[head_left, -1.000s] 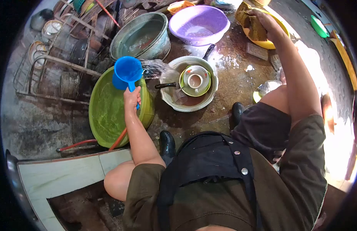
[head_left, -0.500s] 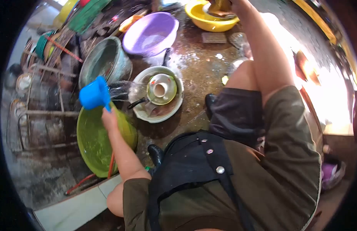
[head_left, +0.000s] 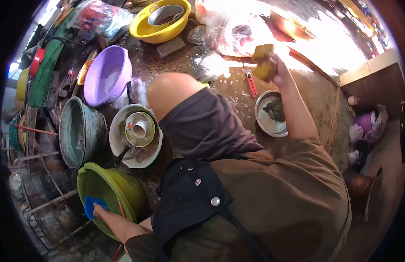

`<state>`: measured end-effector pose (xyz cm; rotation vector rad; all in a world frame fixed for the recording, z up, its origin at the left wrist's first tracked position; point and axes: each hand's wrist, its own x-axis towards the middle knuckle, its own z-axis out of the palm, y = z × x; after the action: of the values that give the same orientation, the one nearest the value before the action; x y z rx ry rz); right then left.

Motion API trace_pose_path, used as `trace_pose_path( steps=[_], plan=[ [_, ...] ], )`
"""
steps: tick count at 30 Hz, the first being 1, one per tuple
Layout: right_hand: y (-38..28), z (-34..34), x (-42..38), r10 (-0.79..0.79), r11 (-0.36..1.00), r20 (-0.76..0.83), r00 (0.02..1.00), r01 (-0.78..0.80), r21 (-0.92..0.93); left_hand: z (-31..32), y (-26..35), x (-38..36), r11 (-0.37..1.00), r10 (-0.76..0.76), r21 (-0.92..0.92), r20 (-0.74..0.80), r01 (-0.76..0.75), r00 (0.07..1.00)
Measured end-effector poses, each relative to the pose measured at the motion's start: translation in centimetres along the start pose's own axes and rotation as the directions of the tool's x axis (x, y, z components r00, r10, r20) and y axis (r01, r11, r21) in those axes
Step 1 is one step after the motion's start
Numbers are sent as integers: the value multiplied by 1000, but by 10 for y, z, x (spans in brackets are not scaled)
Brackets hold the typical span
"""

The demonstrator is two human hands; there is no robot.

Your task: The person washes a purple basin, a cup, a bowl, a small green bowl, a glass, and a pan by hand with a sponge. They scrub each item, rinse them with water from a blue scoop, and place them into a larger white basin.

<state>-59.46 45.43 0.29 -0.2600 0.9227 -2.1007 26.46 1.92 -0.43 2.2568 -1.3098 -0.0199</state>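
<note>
My left hand [head_left: 98, 210] is closed on a blue water dipper [head_left: 89, 207], down inside the large green tub [head_left: 128, 188]. Out to the right, my right hand [head_left: 279, 72] grips a yellow sponge [head_left: 264, 66], blurred by motion. Below that hand sits a round metal bowl [head_left: 262, 124] holding a dark, clumped scouring pad [head_left: 275, 110]. Beside the green tub stands a whitish basin [head_left: 157, 147] with stacked dishes, a pale cup [head_left: 139, 129] and black-handled cookware in it.
A grey metal tub [head_left: 93, 135], a purple basin [head_left: 99, 85] and a yellow basin [head_left: 161, 36] with a metal pot [head_left: 166, 15] stand on the wet floor. Red-handled pliers [head_left: 251, 84] lie near plastic bags [head_left: 235, 37]. A metal rack [head_left: 51, 201] is at left.
The dipper was pouring water over the whitish basin; it is now lowered into the green tub. My right hand has moved from the yellow basin toward the right. The view has turned right.
</note>
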Motion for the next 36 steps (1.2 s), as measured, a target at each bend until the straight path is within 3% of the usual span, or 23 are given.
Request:
trace_pose_path(
  steps=[1, 2, 4, 6, 7, 8, 9, 12, 14, 15, 17, 20, 21, 22, 23, 25, 26, 27, 29, 31, 33, 35, 36],
  plan=[
    [8, -18, -25, 28, 998, -178, 984, -36, -42, -24, 50, -36, 959, -279, 39, -70, 282, 958],
    [17, -38, -45, 47, 994, -346, 937, -79, -78, -36, 79, -56, 836, -534, 51, -150, 546, 832],
    [44, -96, -75, 155, 944, -509, 847, -278, -176, -14, 80, -43, 826, -543, 18, -245, 564, 803],
    [78, -127, -100, 105, 721, -558, 823, -450, -527, 3, 78, -39, 813, -551, -17, -348, 583, 758],
    [103, -166, -104, 159, 604, -558, 814, -527, -598, 13, 82, -40, 802, -564, -55, -399, 595, 723],
    [138, -191, -110, -136, 419, -583, 801, -487, -766, 20, 89, -42, 788, -580, -96, -446, 608, 681],
    [146, -170, -116, -145, 365, -636, 758, -557, -746, 25, 97, -47, 782, -587, -104, -456, 615, 669],
    [188, -172, -100, -261, 249, -576, 775, -522, -816, 28, 123, -79, 949, -227, 63, -542, 309, 809],
    [198, -155, -82, -328, 224, -678, 657, -644, -732, 34, 133, -93, 990, 19, 130, -520, 57, 854],
    [206, -154, -71, -310, 216, -667, 677, -634, -743, 39, 136, -96, 987, 120, 150, -499, -51, 858],
    [221, -160, -48, -375, 316, -637, 674, -553, -771, 48, 148, -106, 918, 396, 194, -477, -346, 785],
    [239, -128, -14, -333, 341, -598, 729, -499, -797, 65, 182, -137, 787, 599, 97, -358, -609, 716],
    [249, -120, -1, -313, 370, -586, 747, -472, -800, 70, 192, -147, 683, 721, 94, -250, -725, 647],
    [266, -128, 18, -336, 330, -614, 715, -521, -787, 84, 200, -157, 662, 726, -103, -160, -743, 669],
    [272, -124, 33, -312, 319, -597, 739, -510, -799, 109, 196, -156, 576, 808, -78, -95, -813, 582],
    [281, -106, 58, -245, 292, -580, 776, -512, -808, 119, 211, -191, 569, 822, -112, 105, -815, 560],
    [275, -69, 62, -157, 472, -677, 719, -547, -691, 136, 210, -200, 588, 805, -173, 225, -790, 549],
    [269, -55, 67, -146, 459, -664, 734, -544, -702, 152, 207, -208, 610, 781, -236, 342, -757, 523],
    [268, -36, 78, -51, 420, -549, 834, -481, -770, 156, 215, -236, 619, 751, -232, 455, -751, 478],
    [288, -69, 97, -41, 392, -511, 858, -457, -799, 168, 214, -251, 614, 743, -225, 490, -757, 456],
    [301, -106, 111, 5, 656, -521, 854, -395, -643, 181, 216, -261, 602, 741, -232, 520, -764, 426],
    [279, -68, 80, -150, 92, -283, 947, -271, -958, 192, 218, -269, 577, 745, -149, 500, -803, 443],
    [274, -65, 72, -168, -36, -234, 958, -244, -969, 190, 227, -271, 583, 710, -111, 551, -805, 438]
  ],
)
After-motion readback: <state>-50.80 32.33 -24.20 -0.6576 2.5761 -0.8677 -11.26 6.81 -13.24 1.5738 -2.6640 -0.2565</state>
